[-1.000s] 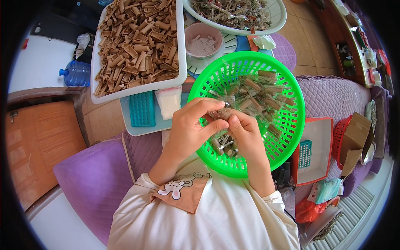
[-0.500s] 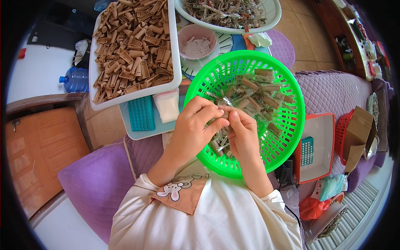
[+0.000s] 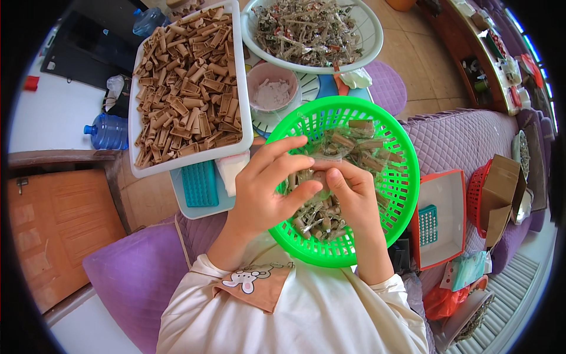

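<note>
Both my hands meet over the near left part of a bright green slotted basket (image 3: 405, 227). My left hand (image 3: 268, 180) has its fingers and thumb spread apart, with fingertips close to the other hand. My right hand (image 3: 356, 192) is closed in a pinch, its thumb against the bent forefinger. Clear film shows by its fingers, but what they hold is mostly hidden. Inside the basket lie several brown half-tube pieces (image 3: 361, 125) in clear twisted wrappers, heaped toward the far side and below my hands.
A white tray (image 3: 247, 127) heaped with brown half-tube pieces stands far left. Behind the basket are a pink-rimmed tub (image 3: 250, 79) of pale bits and a pale basin (image 3: 377, 41) of wrapped pieces. A teal molded tray (image 3: 199, 183) lies left, a red-edged box (image 3: 442, 248) right.
My left hand's fingers have spread from a pinch and drawn slightly left. My right hand has shifted slightly right and down. The green basket sits a little lower and further left in view.
</note>
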`<state>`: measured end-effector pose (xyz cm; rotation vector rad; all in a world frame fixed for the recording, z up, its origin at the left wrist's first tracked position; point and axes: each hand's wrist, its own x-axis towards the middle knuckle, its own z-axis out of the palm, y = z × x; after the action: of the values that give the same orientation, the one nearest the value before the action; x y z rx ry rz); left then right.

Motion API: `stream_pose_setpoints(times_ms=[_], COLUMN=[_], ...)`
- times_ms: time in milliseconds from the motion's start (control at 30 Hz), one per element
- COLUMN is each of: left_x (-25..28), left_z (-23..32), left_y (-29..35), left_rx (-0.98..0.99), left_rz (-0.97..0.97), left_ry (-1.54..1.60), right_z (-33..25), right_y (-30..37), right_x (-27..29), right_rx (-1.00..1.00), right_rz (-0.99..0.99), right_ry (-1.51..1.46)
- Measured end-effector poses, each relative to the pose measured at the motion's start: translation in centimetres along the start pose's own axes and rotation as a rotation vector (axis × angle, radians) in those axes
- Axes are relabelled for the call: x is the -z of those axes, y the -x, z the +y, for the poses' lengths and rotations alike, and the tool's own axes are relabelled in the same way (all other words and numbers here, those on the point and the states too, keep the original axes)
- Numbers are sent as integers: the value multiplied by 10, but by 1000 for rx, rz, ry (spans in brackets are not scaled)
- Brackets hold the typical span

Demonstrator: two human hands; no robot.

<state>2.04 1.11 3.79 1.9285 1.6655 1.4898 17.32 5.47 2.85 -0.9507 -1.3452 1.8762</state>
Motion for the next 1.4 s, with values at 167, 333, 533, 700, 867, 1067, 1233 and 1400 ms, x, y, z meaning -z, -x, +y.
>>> stream_pose_setpoints(times_ms=[167, 333, 533, 700, 867, 1067, 1233, 1400], left_x=[-1, -2, -2, 15, -10, -36, -46, -52], left_z=[2, -2, -16, -67, -55, -23, -16, -15], left_y=[-1, 0, -6, -14, 22, 40, 34, 36], left_rx=[-158, -157, -38, 357, 42, 239, 360, 375], left_rz=[34, -64, -149, 362, 332, 79, -27, -147], left_ry=[-176, -158, -116, -12, 579, 734, 654, 541], right_z=[2, -5, -14, -26, 5, 14, 27, 40], right_y=[0, 1, -8, 2, 1, 7, 14, 24], right_x=[-8, -13, -4, -5, 9, -2, -6, -3], right_rx=[166, 382, 475, 414, 265, 130, 83, 125], right_rz=[61, 87, -92, -168, 130, 147, 225, 157], right_ry=[190, 633, 913, 703, 227, -339, -563, -596])
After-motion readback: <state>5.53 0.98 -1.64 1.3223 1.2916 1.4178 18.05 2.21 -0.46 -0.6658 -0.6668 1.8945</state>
